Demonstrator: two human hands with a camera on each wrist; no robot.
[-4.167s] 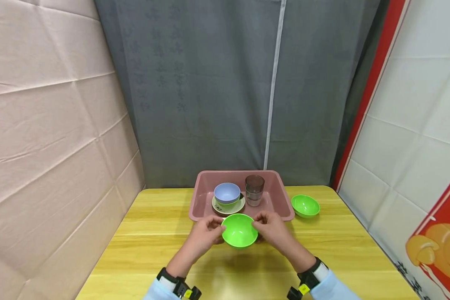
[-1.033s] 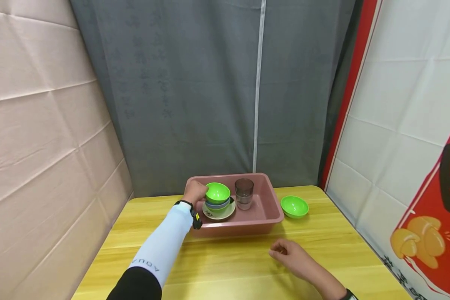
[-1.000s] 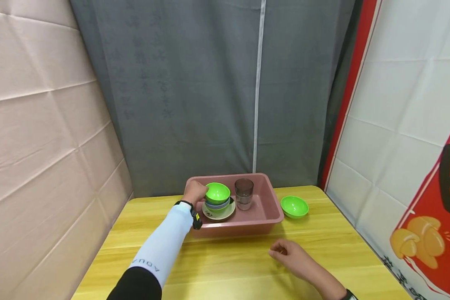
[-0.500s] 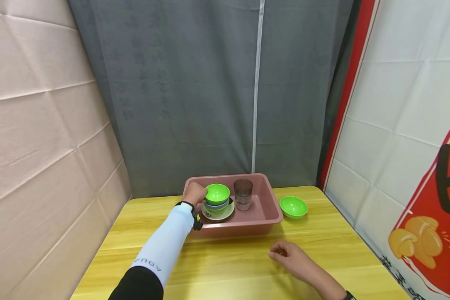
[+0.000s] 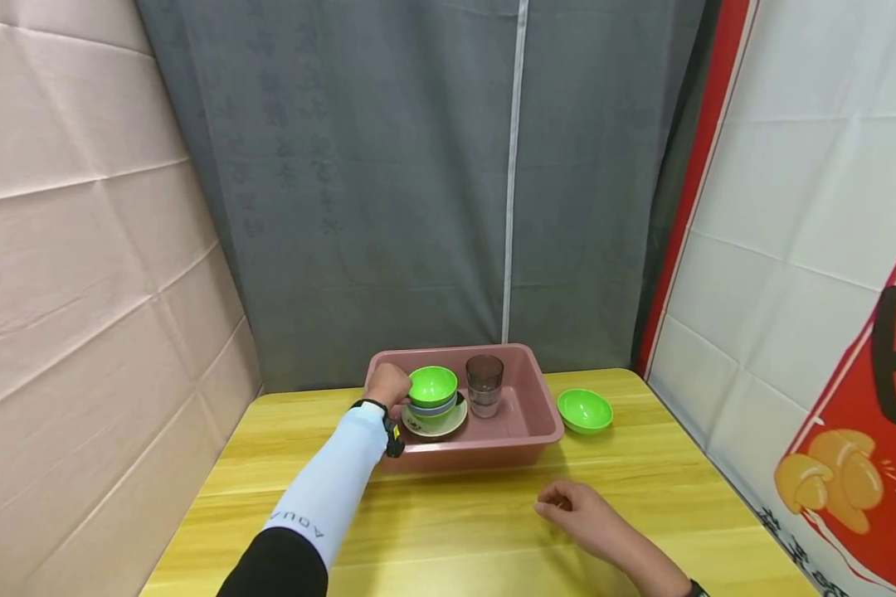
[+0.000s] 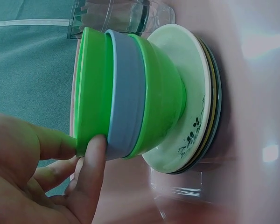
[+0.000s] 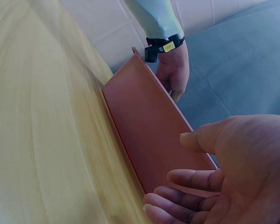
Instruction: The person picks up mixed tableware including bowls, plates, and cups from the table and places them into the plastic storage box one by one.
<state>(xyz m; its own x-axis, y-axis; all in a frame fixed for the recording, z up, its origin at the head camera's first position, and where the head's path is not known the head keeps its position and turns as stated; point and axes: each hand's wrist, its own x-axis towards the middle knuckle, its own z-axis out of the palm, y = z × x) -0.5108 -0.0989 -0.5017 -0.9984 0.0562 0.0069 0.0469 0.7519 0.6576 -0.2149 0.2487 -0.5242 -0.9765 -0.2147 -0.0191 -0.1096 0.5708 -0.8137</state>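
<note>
My left hand (image 5: 388, 385) pinches the rim of a green bowl (image 6: 94, 93) between thumb and fingers. That bowl sits nested on a blue bowl (image 6: 127, 95), which sits in a light green bowl (image 6: 161, 95). Below them lies a stack of plates, the top one a white plate (image 6: 177, 149) with a dark flower print. The whole stack stands in the left half of a pink basin (image 5: 518, 423). Over the table in front of the basin, my right hand (image 5: 582, 514) holds nothing, its fingers loosely bent.
Stacked glasses (image 5: 485, 385) stand in the basin, right of the bowls. Another green bowl (image 5: 586, 411) rests on the wooden table (image 5: 448, 531), just right of the basin. A grey curtain (image 5: 388, 182) hangs behind, with pale cloth walls at both sides.
Seconds ago both hands held the green bowl in front of the basin. Now it sits on the blue bowl, held by the left hand alone; the right hand is apart. The last second shows little movement.
</note>
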